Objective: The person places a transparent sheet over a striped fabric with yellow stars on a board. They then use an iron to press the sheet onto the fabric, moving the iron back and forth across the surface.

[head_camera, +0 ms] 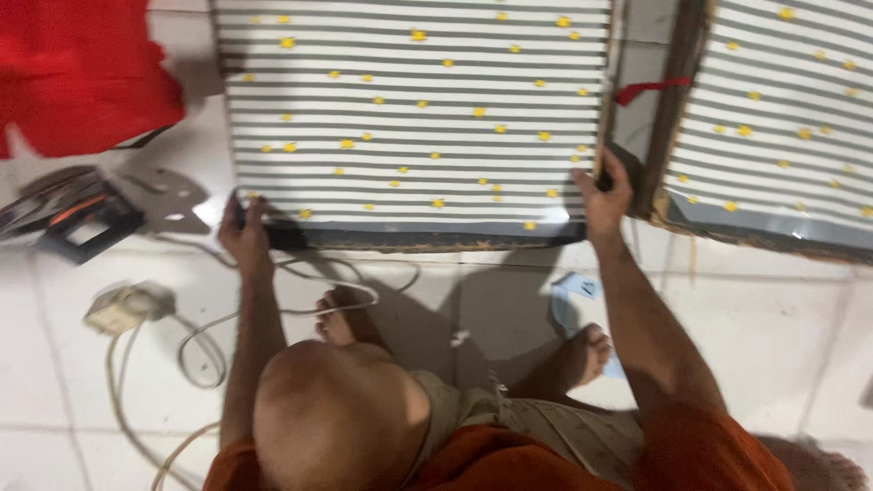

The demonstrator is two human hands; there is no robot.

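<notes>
A home workshop floor: white tiles (773, 327), striped fabric stretched on wooden frames (418, 109), cables (209, 355) and tools (82, 214) at left.

Your left hand (244, 232) and right hand (605, 195) are bare, as are both forearms and your feet near the middle of the frame. You wear an orange-red shirt (700, 450) at lower right and khaki shorts (536, 427) at lower centre.

The striped cloth (414, 109) with small yellow dots looks smooth and tightly stretched over a rough, dark wooden frame (427, 238), the floor (773, 318) is of glossy white tiles, the red cloth (77, 73) looks soft and matt, and the white cable (205, 341) seems smooth plastic.
</notes>
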